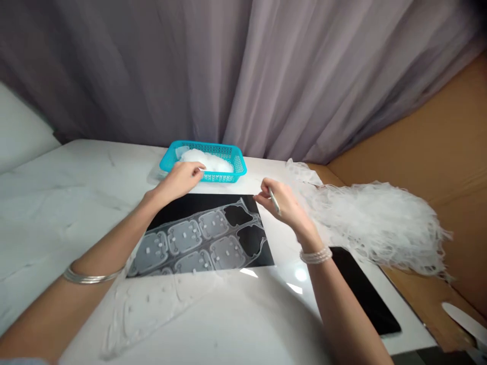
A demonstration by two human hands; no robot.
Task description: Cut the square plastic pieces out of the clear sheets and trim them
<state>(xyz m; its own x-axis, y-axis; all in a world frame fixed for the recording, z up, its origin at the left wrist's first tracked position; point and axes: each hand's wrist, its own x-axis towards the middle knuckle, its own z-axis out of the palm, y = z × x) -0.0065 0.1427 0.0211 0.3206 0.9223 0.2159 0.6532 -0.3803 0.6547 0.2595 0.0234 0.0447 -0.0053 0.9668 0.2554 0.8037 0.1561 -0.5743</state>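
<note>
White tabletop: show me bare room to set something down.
The widest bare patch of tabletop lies left of the blue basket and the left forearm. A smaller one lies in front, between the clear plastic sheet and the right forearm. Crowded: the right side, with the white strand heap and black slab, and the middle, with the black mat.

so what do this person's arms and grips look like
Left grip and right grip are ungloved. The bare left forearm wears thin, stacked, silver-coloured metallic bangles; the bare right forearm, a white, multi-strand, beaded-looking bracelet. A sliver of pale grey cloth shows lower left.
</note>
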